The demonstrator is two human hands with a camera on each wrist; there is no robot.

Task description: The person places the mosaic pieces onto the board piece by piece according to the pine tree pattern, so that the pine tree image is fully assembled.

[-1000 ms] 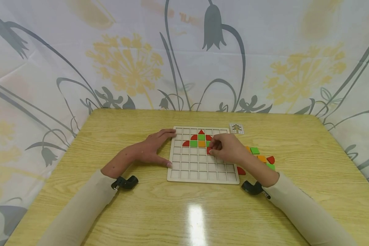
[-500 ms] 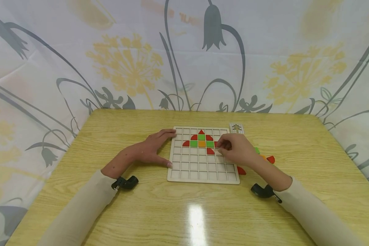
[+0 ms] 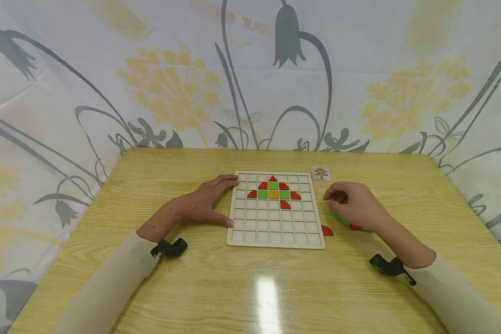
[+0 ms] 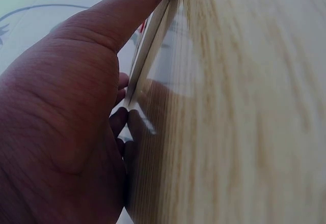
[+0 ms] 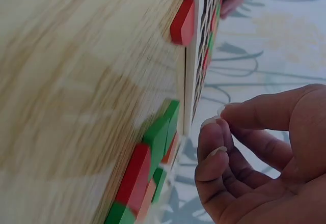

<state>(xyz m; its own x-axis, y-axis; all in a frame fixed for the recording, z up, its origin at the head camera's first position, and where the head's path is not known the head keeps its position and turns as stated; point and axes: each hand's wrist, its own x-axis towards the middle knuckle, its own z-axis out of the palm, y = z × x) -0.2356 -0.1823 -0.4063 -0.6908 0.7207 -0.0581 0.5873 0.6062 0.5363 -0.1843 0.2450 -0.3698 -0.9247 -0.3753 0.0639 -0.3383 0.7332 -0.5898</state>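
Observation:
A wooden grid board (image 3: pixel 275 246) lies on the table. On it sit a red triangle, several red quarter-round tiles, green squares and one orange square (image 3: pixel 273 195). My left hand (image 3: pixel 202 202) rests at the board's left edge, fingers near the upper corner and thumb (image 4: pixel 122 15) lower down. Right of the board is my right hand (image 3: pixel 355 202), above loose tiles it partly hides. Its thumb and fingertips (image 5: pixel 211 155) meet, with nothing visible between them. In the right wrist view, green tiles (image 5: pixel 157 137) and a red tile (image 5: pixel 133 180) lie below that hand.
A small pattern card (image 3: pixel 320 173) lies past the board's upper right corner. One red quarter-round tile (image 3: pixel 327 230) touches or nearly touches the board's right edge. Patterned cloth (image 3: pixel 250 79) hangs behind the table.
My right hand has left the board and moved right, over the loose tiles. The red quarter-round tile at the row's right end now lies uncovered in its cell. My left hand stays put.

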